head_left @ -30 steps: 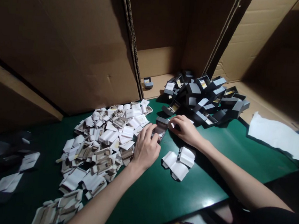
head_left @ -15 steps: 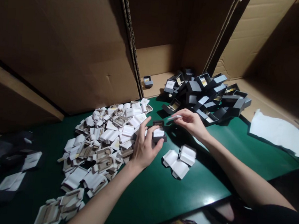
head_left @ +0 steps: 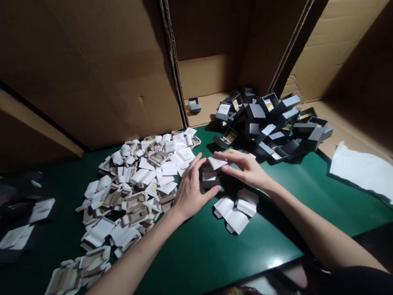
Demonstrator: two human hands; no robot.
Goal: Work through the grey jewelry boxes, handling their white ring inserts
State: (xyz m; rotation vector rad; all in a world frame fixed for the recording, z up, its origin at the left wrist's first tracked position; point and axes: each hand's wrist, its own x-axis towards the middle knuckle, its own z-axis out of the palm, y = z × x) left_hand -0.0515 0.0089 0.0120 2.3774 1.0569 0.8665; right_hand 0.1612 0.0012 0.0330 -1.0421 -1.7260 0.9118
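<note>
Box (head_left: 209, 178), dark, gripped by left hand (head_left: 190, 192); right hand (head_left: 248, 170) pinches white card (head_left: 216, 163).

The table (head_left: 279, 228) is green. White-and-tan cards (head_left: 138, 183) heap at nine o'clock, dark grey boxes (head_left: 270, 122) at one. The held box (head_left: 209, 180) is black, its insert (head_left: 216, 163) white. The cardboard (head_left: 86, 64) is brown.

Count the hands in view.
2: the left hand, at centre, grips a dark box; the right hand, beside it, holds a white card over it. No others show.

Two hands (head_left: 190, 190) (head_left: 247, 169) — one held box (head_left: 209, 178)
</note>
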